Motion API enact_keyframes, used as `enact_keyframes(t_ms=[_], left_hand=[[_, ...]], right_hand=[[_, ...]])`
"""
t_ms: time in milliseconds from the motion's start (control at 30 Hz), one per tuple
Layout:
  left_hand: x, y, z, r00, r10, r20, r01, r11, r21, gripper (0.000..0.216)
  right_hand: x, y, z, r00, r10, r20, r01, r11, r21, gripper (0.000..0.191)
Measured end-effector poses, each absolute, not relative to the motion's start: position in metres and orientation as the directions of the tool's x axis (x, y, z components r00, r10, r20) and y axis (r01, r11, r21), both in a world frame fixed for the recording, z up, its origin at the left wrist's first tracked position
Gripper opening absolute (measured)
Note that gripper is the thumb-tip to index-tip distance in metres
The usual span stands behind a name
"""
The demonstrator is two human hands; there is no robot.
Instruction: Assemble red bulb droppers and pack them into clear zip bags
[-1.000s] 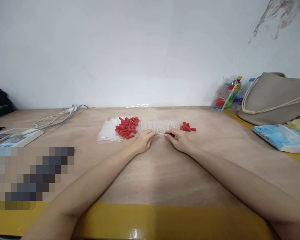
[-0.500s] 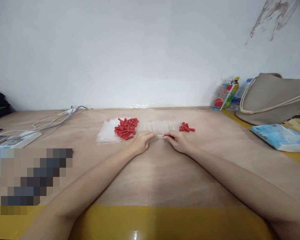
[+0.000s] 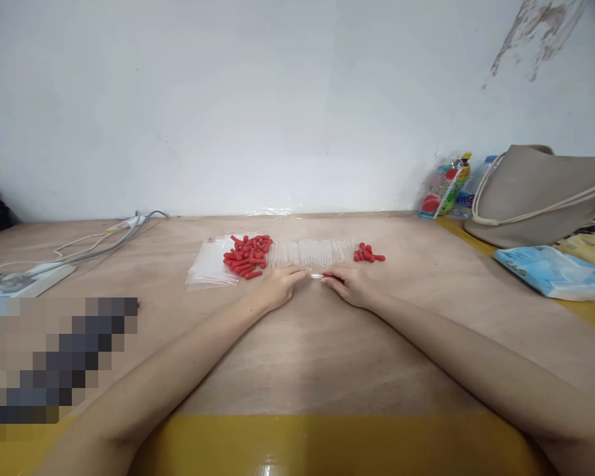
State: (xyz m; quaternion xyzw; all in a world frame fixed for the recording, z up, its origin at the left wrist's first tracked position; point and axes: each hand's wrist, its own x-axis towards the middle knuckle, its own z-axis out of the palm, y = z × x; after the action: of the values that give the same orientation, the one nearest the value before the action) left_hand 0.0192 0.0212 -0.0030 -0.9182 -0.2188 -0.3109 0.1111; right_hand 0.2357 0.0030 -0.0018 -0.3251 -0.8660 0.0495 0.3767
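Note:
My left hand [image 3: 277,285] and my right hand [image 3: 350,283] meet at the middle of the wooden table [image 3: 297,344], both pinched on one thin clear tube [image 3: 317,275]. The right fingers also press a small red cap [image 3: 330,276] at the tube's end. Just behind the hands lies a row of several clear tubes [image 3: 311,251]. A heap of red caps [image 3: 245,255] sits to its left, partly on a stack of small clear zip bags [image 3: 207,266]. A smaller cluster of red caps [image 3: 367,254] lies at the row's right end.
A beige bag [image 3: 540,195], drink bottles [image 3: 449,187] and a blue packet [image 3: 550,271] stand at the right. A white power strip [image 3: 27,281] with grey cables [image 3: 106,243] lies at the left. A blurred patch covers the near left. Yellow tape [image 3: 327,443] edges the table front.
The view has drifted slightly, so everything sits a little lower and to the left. Both hands stay together on the tube, with the fingers drawn a bit closer.

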Motion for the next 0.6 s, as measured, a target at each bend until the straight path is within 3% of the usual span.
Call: enact_keyframes(t_ms=[233, 433, 600], left_hand=[[0.0207, 0.016, 0.0003, 0.74, 0.341, 0.58, 0.485, -0.868, -0.108, 0.047], [0.0203, 0.021, -0.0015, 0.663, 0.39, 0.639, 0.516, -0.856, -0.013, 0.033], [0.0177, 0.022, 0.0001, 0.611, 0.452, 0.65, 0.6, -0.8, -0.009, 0.02]], right_hand=[[0.2344, 0.0029, -0.0025, -0.525, 0.587, 0.616, 0.573, 0.779, -0.255, 0.017], [0.2365, 0.0065, 0.0001, -0.469, 0.713, 0.522, 0.58, 0.694, -0.427, 0.014], [0.2423, 0.0091, -0.0034, -0.432, 0.729, 0.531, 0.611, 0.67, -0.422, 0.015]])
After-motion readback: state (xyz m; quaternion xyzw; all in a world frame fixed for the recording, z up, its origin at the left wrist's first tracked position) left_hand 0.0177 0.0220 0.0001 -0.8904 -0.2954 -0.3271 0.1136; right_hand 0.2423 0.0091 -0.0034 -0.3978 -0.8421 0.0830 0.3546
